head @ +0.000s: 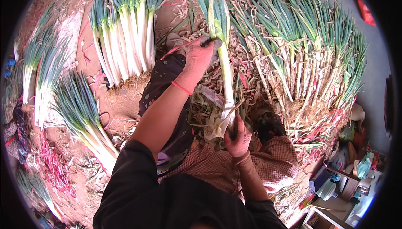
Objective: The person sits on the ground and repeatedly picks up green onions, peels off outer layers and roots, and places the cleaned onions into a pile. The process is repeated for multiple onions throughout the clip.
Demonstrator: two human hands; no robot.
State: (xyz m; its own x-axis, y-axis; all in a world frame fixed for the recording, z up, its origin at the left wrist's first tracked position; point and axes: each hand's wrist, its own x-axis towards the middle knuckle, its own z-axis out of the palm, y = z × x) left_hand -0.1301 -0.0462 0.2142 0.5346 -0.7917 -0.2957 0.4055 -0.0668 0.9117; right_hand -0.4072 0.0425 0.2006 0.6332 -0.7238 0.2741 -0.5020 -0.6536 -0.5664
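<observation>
A large green onion (225, 69) slants upright in front of me, its green leaves (204, 0) away from me and its root end near my lap. My left hand (198, 55), in a coral work glove with dark fingertips, grips it where the white shank turns green. Lower down, my right hand (240, 139), also gloved, holds the root end. Pale, loose outer skin (216, 131) hangs by that end beside the right hand. The roots themselves are mostly hidden by the glove and the skin.
Clean white-stemmed green onions (125, 37) stand at the left, and another bunch (94, 131) lies nearer. A big pile of unpeeled green onions (301, 50) leans at the right. Dry peelings (245, 69) cover the ground between my legs. Household clutter (342, 182) sits at lower right.
</observation>
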